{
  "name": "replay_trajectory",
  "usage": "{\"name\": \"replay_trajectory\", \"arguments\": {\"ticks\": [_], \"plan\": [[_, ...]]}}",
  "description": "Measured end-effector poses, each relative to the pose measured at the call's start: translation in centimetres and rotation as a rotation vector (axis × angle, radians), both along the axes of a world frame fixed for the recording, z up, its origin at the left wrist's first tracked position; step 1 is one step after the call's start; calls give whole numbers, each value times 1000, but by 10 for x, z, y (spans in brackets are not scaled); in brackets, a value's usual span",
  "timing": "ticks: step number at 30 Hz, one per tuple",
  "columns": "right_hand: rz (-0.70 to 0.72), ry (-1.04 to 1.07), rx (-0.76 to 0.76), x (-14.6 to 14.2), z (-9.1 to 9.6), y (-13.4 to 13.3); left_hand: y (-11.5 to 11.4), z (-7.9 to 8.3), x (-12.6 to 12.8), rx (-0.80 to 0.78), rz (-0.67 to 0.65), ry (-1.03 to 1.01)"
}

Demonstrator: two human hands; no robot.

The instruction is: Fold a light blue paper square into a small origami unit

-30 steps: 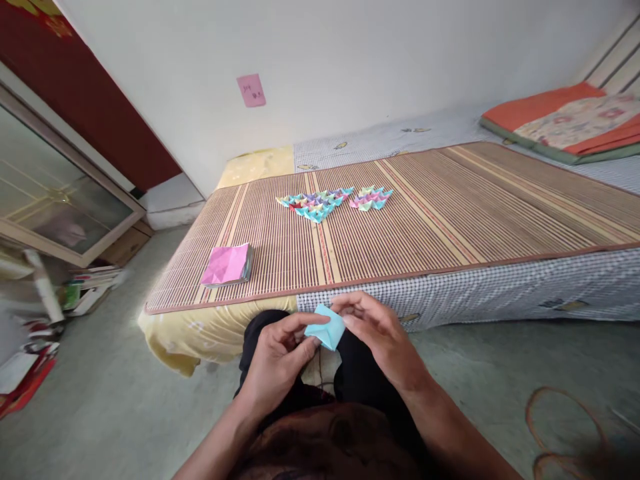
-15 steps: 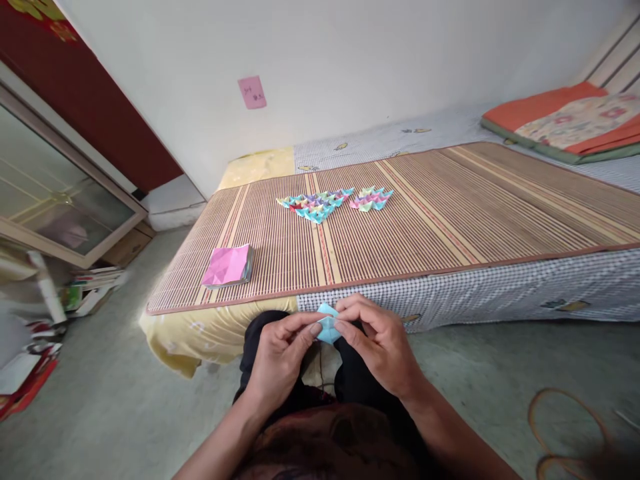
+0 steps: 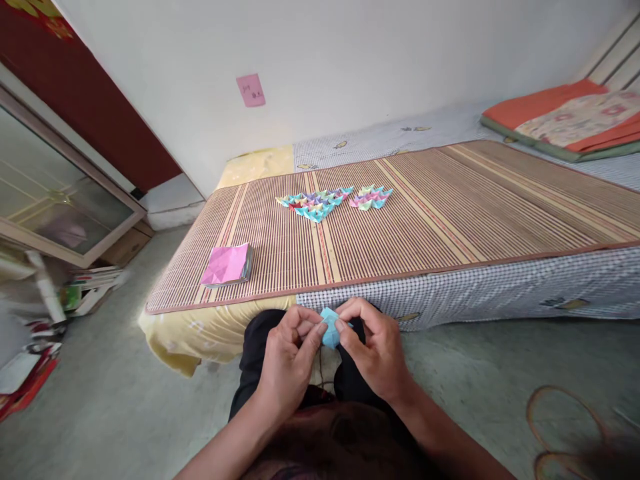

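A small folded piece of light blue paper (image 3: 330,328) is held up in front of my knees, just short of the bed's near edge. My left hand (image 3: 290,350) pinches its left side between thumb and fingers. On the opposite side, the thumb and forefinger of my right hand (image 3: 374,343) are closed on it. Fingertips cover parts of the paper, so its exact folded shape is partly hidden. Farther back on the bed mat lie a larger group of colourful folded paper pieces (image 3: 317,205) and a smaller one (image 3: 371,197) to its right.
A stack of square paper with a pink top sheet (image 3: 226,265) lies at the mat's left. The striped mat (image 3: 420,220) covers much of the bed. Folded orange bedding (image 3: 565,120) rests at the far right. A glass-fronted cabinet (image 3: 55,193) stands left; a looped band (image 3: 565,393) is at lower right.
The blue paper has been turned a little in my fingers and looks more compact. Both hands have shifted their hold slightly; the things on the bed stay where they were.
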State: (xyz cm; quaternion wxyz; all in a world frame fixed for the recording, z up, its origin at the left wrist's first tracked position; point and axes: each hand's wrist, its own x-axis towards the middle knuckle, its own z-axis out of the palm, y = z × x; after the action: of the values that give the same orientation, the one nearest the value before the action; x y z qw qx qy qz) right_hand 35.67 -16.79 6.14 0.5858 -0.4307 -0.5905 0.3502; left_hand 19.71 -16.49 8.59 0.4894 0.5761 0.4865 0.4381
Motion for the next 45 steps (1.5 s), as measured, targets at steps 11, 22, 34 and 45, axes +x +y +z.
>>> {"name": "replay_trajectory", "arguments": {"ticks": [11,22,34,45], "plan": [[14,-157,16,5,-3,2,7,7,1,-192,-87,-106],[39,-178,18,6,-3,3,9,7,1,-151,-22,-39],[83,-261,4,11,0,1,8,4,1,-119,-1,-42],[82,-141,-22,9,2,4,9,6,-2,-188,-35,-109]]}}
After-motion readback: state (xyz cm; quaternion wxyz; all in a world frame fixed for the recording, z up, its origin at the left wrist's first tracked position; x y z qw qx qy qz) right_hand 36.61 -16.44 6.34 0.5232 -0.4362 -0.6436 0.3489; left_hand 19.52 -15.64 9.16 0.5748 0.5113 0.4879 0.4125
